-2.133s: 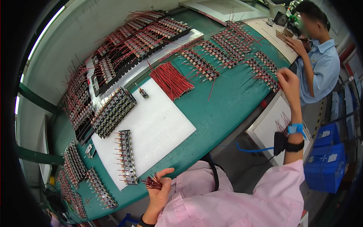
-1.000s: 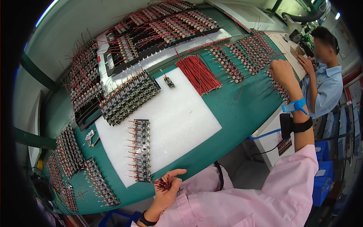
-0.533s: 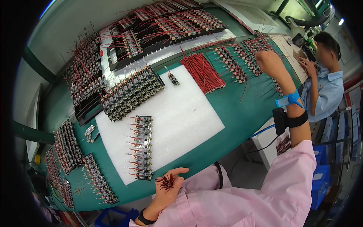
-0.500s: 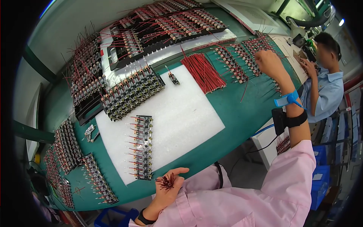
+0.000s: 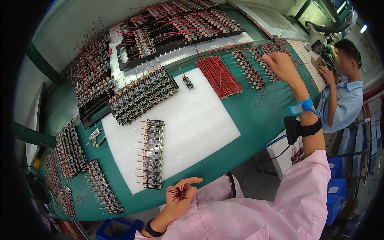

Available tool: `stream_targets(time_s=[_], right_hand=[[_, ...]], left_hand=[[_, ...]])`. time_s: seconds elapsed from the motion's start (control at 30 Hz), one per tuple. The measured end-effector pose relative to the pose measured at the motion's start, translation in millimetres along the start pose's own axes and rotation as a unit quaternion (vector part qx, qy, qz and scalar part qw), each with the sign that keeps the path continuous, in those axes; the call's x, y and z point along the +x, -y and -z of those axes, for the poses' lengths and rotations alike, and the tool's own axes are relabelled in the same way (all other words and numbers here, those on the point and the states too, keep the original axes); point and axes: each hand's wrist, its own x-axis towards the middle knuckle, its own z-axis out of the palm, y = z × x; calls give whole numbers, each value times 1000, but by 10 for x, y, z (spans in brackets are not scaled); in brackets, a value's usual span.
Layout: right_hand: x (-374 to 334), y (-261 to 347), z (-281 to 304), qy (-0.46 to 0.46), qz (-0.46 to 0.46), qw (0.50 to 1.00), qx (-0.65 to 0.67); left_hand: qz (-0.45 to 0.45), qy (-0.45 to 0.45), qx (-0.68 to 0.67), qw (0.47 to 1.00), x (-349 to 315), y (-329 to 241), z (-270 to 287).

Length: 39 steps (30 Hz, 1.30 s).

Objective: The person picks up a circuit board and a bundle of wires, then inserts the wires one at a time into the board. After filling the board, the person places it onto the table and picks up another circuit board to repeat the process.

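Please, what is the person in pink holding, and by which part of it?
The left hand grips a bundle of dark red wires below their fanned ends. Whether the right hand holds anything cannot be told.

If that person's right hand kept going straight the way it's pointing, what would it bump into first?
Most likely the rows of wired boards on the green table, just past the fingertips of the right hand. It looks raised, though, so it might pass above them; depth is unclear.
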Motion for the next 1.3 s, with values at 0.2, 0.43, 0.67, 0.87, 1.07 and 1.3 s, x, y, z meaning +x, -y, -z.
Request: stream_targets(time_s=[0.2, 0.43, 0.67, 0.87, 1.07, 1.3], right_hand=[[-105, 100, 287, -145, 16, 988, 48], [-19, 64, 549, -128, -13, 991, 33], [269, -719, 391, -50, 1, 996, -78], [-21, 373, 473, -42, 91, 991, 87], [-1047, 1465, 519, 50, 60, 956, 282], [-1575, 1691, -46, 196, 107, 870, 440]], left_hand=[[7, 1, -34, 999, -22, -16, -7], [-15, -22, -87, 996, -71, 43, -2], [-10, -6, -75, 997, -40, -35, -56], [-64, -36, 26, 997, -53, -90, 35], [-157, -43, 82, 983, -478, -221, 378], [-195, -444, 35, 874, -1173, -116, 790]])
